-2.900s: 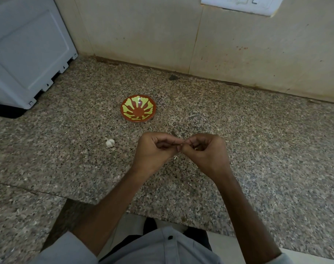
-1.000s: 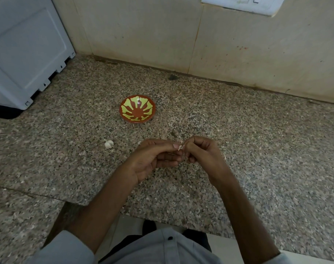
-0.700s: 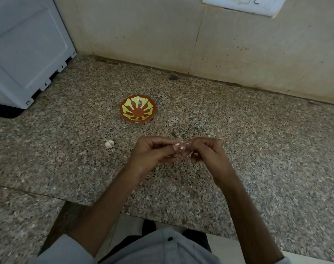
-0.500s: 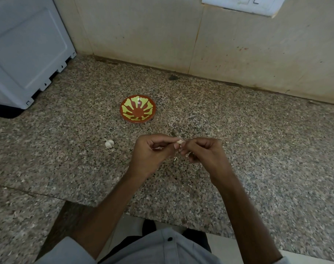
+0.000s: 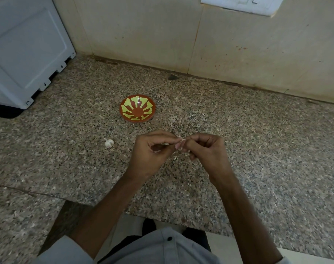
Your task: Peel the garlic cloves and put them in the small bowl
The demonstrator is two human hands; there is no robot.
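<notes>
Clove [image 5: 182,140], axis hidden, sits pinched between left hand [image 5: 150,154] and right hand [image 5: 207,151].

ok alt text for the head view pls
The left hand and right hand together pinch a clove above a granite counter. A red-and-yellow bowl stands beyond them, and a white garlic piece lies on the counter left of the hands.

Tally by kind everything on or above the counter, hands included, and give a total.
small bowl: 1
garlic: 2, a loose piece lying on the counter and a clove pinched between both hands
hands: 2, left hand and right hand
Total: 5
</notes>
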